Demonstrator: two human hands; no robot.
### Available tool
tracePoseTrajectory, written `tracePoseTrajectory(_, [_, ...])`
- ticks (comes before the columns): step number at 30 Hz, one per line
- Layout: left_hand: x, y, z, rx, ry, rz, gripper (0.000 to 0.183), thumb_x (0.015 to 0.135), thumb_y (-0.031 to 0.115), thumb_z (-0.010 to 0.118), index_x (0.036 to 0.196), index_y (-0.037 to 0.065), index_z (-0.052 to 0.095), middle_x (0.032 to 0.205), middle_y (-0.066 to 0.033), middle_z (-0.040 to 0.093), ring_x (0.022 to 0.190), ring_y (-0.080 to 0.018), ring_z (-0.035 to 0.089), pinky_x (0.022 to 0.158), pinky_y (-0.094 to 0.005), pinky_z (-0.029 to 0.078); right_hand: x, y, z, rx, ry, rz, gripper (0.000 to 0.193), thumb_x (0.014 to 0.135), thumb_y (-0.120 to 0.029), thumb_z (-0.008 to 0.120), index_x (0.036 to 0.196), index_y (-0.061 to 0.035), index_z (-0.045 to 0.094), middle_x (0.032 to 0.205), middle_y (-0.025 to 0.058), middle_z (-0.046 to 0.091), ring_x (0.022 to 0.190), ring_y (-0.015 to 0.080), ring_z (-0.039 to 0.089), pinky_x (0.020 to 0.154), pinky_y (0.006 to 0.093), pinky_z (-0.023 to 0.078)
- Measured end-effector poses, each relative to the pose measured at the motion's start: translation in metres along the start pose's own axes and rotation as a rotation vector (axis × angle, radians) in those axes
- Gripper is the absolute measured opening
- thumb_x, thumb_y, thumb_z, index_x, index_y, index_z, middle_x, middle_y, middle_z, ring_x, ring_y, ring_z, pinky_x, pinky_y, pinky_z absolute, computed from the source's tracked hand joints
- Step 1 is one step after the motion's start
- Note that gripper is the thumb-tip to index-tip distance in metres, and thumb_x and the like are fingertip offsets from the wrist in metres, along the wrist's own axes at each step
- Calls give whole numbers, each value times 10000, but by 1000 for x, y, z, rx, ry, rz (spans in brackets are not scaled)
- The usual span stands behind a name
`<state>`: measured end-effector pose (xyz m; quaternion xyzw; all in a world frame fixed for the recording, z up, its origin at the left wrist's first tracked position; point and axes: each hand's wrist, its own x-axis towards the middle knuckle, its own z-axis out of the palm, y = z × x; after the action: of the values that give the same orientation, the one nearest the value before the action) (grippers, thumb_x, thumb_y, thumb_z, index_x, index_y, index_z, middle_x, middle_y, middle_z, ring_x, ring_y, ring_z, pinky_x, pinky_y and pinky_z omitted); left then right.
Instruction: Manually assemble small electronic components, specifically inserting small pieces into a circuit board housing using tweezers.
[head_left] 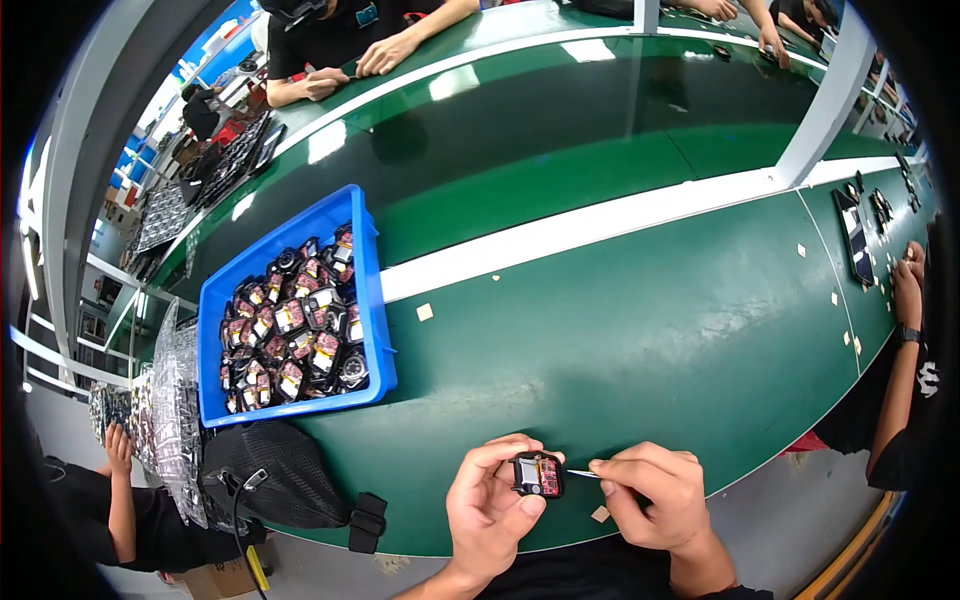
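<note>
My left hand (490, 505) is closed around a small open-backed electronic device (539, 476), its black case framing a silver-grey block and a red circuit board. The device is tilted toward me above the near edge of the green table. Pinched in my right hand (655, 495) is a thin, pointed metal tool (582, 473) that looks like tweezers. Its tip lies close to the right side of the case; whether it touches cannot be made out. To the left, a blue bin (383, 350) holds many similar open devices (290, 317) in a loose heap.
A black mesh bag (275, 475) and a black strap (367, 522) lie left of my hands. Clear plastic trays (178, 420) are stacked beyond the bag. Small beige squares (425, 312) dot the green table (600, 320). Co-workers sit opposite, at left and at right.
</note>
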<state>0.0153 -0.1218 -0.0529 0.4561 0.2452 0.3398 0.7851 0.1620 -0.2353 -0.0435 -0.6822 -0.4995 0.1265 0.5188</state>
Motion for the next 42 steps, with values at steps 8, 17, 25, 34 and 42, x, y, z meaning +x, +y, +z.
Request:
tracePoseTrajectory(8, [27,58,-50,351,192,421,549,837,192,778,1249,-38,498,1189,-166,571,1052,-326,654,756,-374,618,1,-5,4,-9,56,-13,182,725,58,666,881,-17,721,738,73,681,485,123,579,429,231,416])
tracePoseTrajectory(17, [57,91,-78,771,470,637,534,862,-107,631,1328,16,401,1232,-122,527,1055,-173,565,891,-281,471,-2,-10,-8,26,12,51,182,773,69,663,929,-10,716,791,81,693,584,128,686,473,224,506])
tracePoseTrajectory(25, [54,100,-111,1365,548,627,355,906,193,726,1119,-63,604,1103,-180,629,926,-242,615,857,-335,491,0,-7,-9,-53,-48,-70,202,838,-15,672,1040,-14,683,841,97,652,622,226,635,545,322,515])
tracePoseTrajectory(34, [25,52,-39,916,100,561,288,992,49,559,1243,-83,503,1279,-228,569,1124,-323,610,1025,-409,491,-3,-5,-22,13,30,1,151,855,-58,651,1003,-38,671,836,112,626,677,301,641,573,377,514])
tracePoseTrajectory(42, [-22,-7,6,492,-49,69,332,975,155,636,1206,-45,506,1089,-185,652,986,-264,663,904,-367,540,-2,-5,-16,69,22,8,176,888,-103,657,1046,-26,665,847,123,633,671,301,646,571,372,516])
